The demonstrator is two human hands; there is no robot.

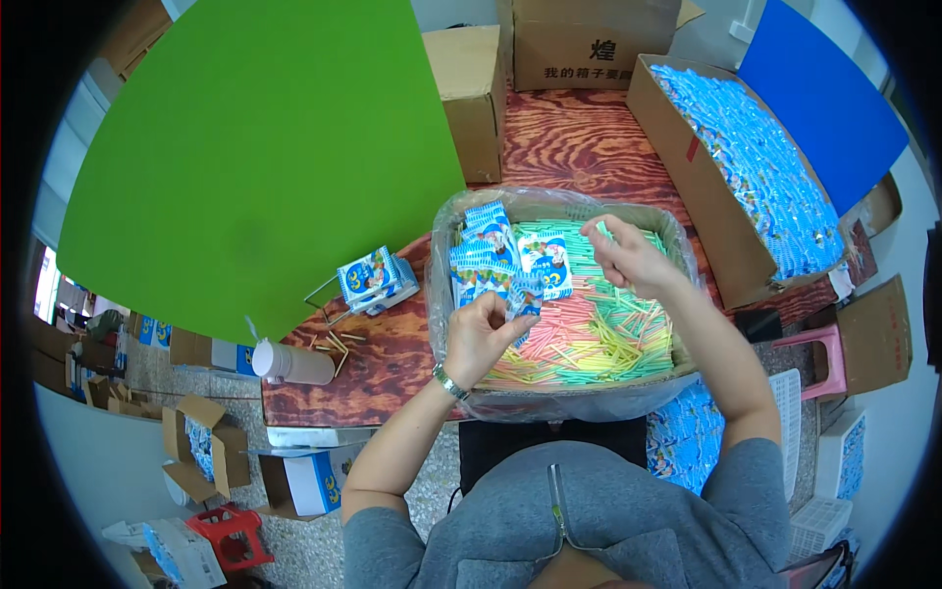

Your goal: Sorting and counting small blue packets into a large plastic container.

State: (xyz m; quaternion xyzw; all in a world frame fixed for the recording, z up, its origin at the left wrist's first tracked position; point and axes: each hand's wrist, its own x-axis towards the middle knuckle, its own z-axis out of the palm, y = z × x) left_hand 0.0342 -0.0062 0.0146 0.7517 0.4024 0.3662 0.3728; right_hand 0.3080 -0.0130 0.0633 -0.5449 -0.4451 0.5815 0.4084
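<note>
A small blue-and-white packet [527, 293] is over the left part of a plastic-lined box [579, 401], its lower end pinched by the left hand [478, 339]. The right hand [633, 260] hovers over loose pastel sticks [559, 329], fingers curled (I cannot tell whether they grip anything). More packets [473, 283] lie on the sticks. The work looks partway along: plenty of sticks remain loose, while a long carton [687, 172] on the right already brims with blue packs [756, 157].
</note>
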